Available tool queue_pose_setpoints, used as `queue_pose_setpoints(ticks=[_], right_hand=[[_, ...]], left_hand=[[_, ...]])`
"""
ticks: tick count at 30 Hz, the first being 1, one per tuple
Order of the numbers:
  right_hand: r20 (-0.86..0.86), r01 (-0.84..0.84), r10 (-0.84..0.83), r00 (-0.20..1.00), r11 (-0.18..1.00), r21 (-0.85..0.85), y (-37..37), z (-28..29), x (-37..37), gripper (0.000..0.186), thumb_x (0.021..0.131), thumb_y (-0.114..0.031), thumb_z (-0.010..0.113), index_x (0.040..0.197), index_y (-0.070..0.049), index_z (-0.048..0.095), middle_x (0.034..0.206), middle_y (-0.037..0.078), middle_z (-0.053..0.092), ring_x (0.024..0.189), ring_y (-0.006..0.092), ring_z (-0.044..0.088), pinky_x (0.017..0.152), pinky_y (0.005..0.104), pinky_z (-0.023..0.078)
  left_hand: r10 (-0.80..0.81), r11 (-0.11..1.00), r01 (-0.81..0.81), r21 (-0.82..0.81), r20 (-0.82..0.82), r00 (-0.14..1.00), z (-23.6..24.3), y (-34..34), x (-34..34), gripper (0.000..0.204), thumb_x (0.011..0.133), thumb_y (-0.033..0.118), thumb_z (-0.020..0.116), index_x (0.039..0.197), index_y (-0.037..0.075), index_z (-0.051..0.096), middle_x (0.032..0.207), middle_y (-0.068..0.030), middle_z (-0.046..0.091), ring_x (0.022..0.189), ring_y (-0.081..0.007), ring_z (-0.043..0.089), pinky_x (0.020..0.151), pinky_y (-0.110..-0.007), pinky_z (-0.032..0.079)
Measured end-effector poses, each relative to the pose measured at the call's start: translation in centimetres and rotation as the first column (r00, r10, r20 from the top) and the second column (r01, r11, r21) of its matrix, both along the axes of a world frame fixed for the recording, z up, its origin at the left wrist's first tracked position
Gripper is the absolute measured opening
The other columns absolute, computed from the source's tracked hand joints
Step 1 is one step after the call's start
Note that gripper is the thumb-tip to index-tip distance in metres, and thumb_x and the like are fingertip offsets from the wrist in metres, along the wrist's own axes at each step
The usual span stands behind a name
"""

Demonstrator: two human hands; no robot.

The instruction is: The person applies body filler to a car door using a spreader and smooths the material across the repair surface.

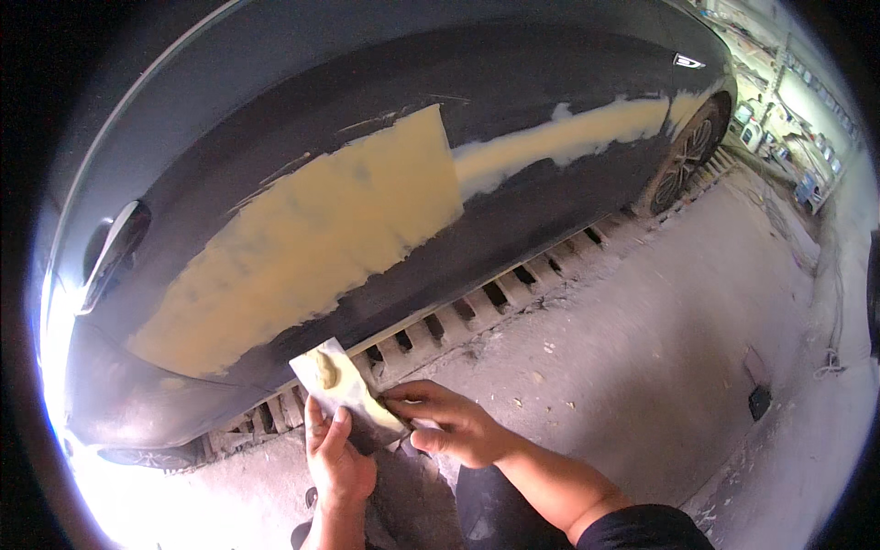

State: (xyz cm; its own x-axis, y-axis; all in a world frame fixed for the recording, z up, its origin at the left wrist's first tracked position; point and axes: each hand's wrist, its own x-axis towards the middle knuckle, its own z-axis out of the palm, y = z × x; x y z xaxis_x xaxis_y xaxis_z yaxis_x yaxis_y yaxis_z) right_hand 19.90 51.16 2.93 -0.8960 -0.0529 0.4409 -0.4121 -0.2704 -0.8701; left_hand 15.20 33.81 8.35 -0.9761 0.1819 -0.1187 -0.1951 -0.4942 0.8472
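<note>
My left hand (339, 458) grips a pale, flat putty board (345, 394) from below, thumb on its face. A lump of yellow body filler (324, 368) sits near the board's upper end. My right hand (463, 429) pinches a thin grey putty spreader (374, 429), which lies against the board's lower right part. Yellow filler runs along the spreader's edge; its handle end is hidden by my fingers. Beyond both hands stands a dark car (541, 55). A broad, uneven yellow filler patch (348, 202) covers its door, and a narrower yellow strip (568, 136) stretches right toward the wheel.
A slotted grating (465, 310) runs along the floor beneath the car's sill. The door handle (112, 247) is at the left, the wheel (683, 160) at the right. Shelves with bottles (752, 133) line the far right wall. A small black object (759, 401) lies on the concrete floor (623, 348).
</note>
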Motion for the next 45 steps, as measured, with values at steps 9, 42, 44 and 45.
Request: queue_pose_setpoints(ticks=[9, 42, 44, 45], right_hand=[[0.484, 0.365, -0.018, 0.875, 0.679, -0.637, 7.8, -3.7, 4.3, 0.052, 0.091, -0.029, 0.070, 0.132, -0.002, 0.053, 0.126, 0.015, 0.061, 0.112, 0.0274, 0.063, 0.092, 0.0407, 0.055], [0.339, 0.457, -0.495, 0.800, 0.869, 0.190, 19.2, 6.7, 3.0, 0.024, 0.090, -0.008, 0.068, 0.108, -0.002, 0.052, 0.083, -0.004, 0.055, 0.072, 0.0020, 0.045, 0.062, 0.0194, 0.037], [0.305, 0.437, -0.470, 0.828, 0.882, 0.174, 20.2, 6.0, 2.6, 0.027, 0.090, -0.010, 0.069, 0.110, -0.002, 0.052, 0.086, -0.002, 0.058, 0.076, 0.0027, 0.048, 0.066, 0.0196, 0.039], [0.254, 0.438, -0.458, 0.852, 0.889, 0.132, 20.4, 5.8, 2.3, 0.028, 0.090, -0.010, 0.069, 0.111, -0.002, 0.052, 0.088, -0.001, 0.059, 0.077, 0.0029, 0.049, 0.066, 0.0197, 0.039]], left_hand=[[-0.163, 0.986, 0.162, 0.050, 0.018, 0.986, 3.6, 4.9, 0.8, 0.050, 0.092, 0.001, 0.052, 0.141, 0.005, 0.043, 0.126, -0.0109, 0.060, 0.111, -0.0230, 0.062, 0.096, -0.039, 0.051], [-0.567, 0.780, 0.623, 0.058, -0.354, 0.744, 3.4, 19.0, -3.9, 0.044, 0.101, 0.004, 0.049, 0.145, 0.002, 0.042, 0.143, -0.0123, 0.049, 0.132, -0.0240, 0.046, 0.112, -0.039, 0.033], [-0.645, 0.757, 0.626, -0.187, -0.362, 0.673, 2.5, 18.6, -3.8, 0.041, 0.102, 0.004, 0.049, 0.142, 0.001, 0.046, 0.139, -0.0113, 0.052, 0.128, -0.0223, 0.049, 0.109, -0.035, 0.035], [-0.626, 0.779, 0.507, -0.368, -0.400, 0.670, 2.2, 18.6, -3.2, 0.038, 0.101, 0.006, 0.053, 0.139, 0.000, 0.050, 0.125, -0.0103, 0.059, 0.117, -0.0213, 0.055, 0.100, -0.032, 0.041]])
